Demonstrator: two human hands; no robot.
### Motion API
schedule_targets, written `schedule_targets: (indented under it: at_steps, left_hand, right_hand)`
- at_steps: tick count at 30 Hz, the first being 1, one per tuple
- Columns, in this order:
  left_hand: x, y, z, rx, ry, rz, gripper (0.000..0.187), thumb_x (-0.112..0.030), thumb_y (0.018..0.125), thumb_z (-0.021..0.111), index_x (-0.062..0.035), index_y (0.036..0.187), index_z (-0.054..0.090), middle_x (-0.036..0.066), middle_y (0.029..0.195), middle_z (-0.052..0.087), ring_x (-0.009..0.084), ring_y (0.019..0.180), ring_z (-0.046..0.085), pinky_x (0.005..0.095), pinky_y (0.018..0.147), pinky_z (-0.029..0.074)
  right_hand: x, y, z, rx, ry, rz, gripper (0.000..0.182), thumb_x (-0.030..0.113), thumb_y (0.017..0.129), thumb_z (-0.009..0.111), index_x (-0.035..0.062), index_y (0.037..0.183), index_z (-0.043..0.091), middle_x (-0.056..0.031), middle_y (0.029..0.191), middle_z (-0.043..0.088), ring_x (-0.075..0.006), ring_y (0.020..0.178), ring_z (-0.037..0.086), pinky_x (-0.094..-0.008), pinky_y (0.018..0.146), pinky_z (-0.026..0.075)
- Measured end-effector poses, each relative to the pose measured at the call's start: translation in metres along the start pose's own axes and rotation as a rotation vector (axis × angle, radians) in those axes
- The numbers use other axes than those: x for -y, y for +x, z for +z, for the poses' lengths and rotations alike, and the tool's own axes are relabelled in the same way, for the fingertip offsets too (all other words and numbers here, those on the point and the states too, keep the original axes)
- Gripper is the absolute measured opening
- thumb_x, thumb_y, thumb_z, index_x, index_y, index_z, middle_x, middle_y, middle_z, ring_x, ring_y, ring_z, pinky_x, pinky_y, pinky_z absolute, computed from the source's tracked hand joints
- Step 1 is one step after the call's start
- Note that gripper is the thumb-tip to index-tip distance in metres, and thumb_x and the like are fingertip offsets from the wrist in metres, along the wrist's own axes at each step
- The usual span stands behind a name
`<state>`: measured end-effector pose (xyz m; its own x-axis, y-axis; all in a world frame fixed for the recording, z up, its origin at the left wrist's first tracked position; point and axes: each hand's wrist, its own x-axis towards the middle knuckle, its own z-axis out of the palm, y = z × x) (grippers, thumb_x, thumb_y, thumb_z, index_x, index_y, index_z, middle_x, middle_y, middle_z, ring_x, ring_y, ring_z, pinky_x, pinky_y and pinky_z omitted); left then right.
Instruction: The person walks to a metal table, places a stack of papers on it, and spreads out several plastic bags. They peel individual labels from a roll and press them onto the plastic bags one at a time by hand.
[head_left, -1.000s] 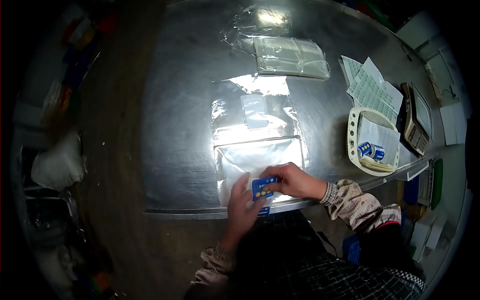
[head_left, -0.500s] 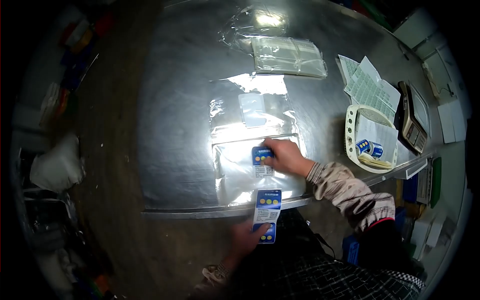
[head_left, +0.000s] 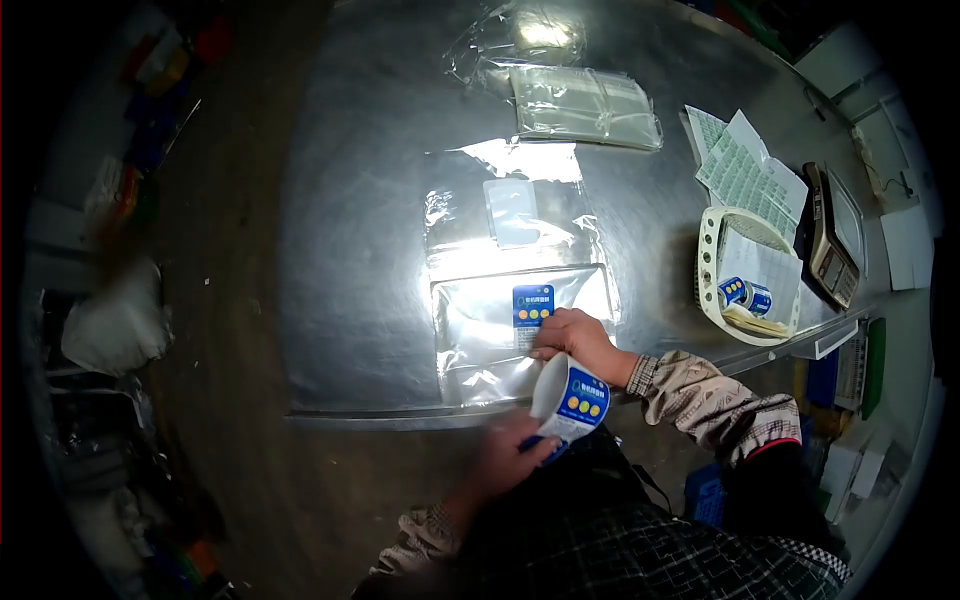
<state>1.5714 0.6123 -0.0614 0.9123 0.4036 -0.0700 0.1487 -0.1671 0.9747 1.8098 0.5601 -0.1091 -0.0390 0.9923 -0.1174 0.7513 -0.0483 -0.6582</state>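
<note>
On the metal table lies a clear plastic bag near the front edge, with a blue and white label on it. My right hand presses on the lower part of this label, its fingers bent together and partly hiding it. Below the table edge, my left hand grips a curled strip of blue and white labels, which bends upward beside my right hand. Behind the bag, a pale rectangular piece shows on more shiny clear film.
A stack of clear bags lies at the back. To the right are green-printed papers, a white basket holding label rolls, and a scale-like device. A white bag is at far left.
My right hand has moved down along the label on the bag, uncovering its top. The label strip in my left hand has gone from hanging flat to curled, shifting up and right.
</note>
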Motion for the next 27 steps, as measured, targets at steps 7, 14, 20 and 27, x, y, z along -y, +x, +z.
schedule_targets:
  at_steps: [7, 14, 20, 27]
  left_hand:
    - [0.044, 0.028, 0.007, -0.221, 0.158, -0.076, 0.020, -0.018, 0.084, 0.068, 0.0004, 0.091, 0.064, 0.017, 0.087, 0.061, 0.0340, 0.083, 0.060, 0.0422, 0.073, 0.048]
    - [0.043, 0.027, 0.010, -0.240, -0.013, -0.191, 0.021, -0.018, 0.085, 0.069, 0.0005, 0.094, 0.065, 0.016, 0.091, 0.064, 0.0306, 0.087, 0.063, 0.0409, 0.076, 0.049]
    - [0.008, 0.041, 0.000, -0.301, 0.025, -0.038, 0.019, -0.008, 0.085, 0.069, 0.0028, 0.101, 0.067, 0.010, 0.096, 0.064, 0.0163, 0.087, 0.061, 0.0301, 0.074, 0.050]
    - [0.001, -0.007, 0.018, -0.301, -0.347, -0.609, 0.020, -0.012, 0.087, 0.072, 0.0048, 0.097, 0.070, 0.006, 0.084, 0.072, 0.0087, 0.071, 0.063, 0.0247, 0.063, 0.051]
  right_hand:
    - [-0.004, 0.063, -0.119, -0.477, 0.202, 0.320, 0.024, 0.027, 0.094, 0.056, 0.0049, 0.089, 0.065, -0.0125, 0.075, 0.064, -0.0239, 0.065, 0.061, -0.0378, 0.064, 0.050]
    - [0.020, 0.015, -0.068, 0.139, 0.138, 0.210, 0.045, 0.031, 0.092, 0.063, -0.0020, 0.122, 0.060, -0.0198, 0.117, 0.063, -0.0323, 0.104, 0.062, -0.0425, 0.092, 0.049]
    - [0.052, 0.001, -0.058, 0.079, 0.400, 0.130, 0.022, 0.013, 0.084, 0.072, 0.0026, 0.103, 0.067, -0.0125, 0.085, 0.070, -0.0242, 0.077, 0.069, -0.0314, 0.067, 0.053]
    - [0.057, 0.003, -0.064, -0.254, 0.199, -0.179, 0.010, 0.013, 0.085, 0.070, 0.0049, 0.092, 0.072, -0.0075, 0.082, 0.071, -0.0167, 0.070, 0.069, -0.0298, 0.067, 0.056]
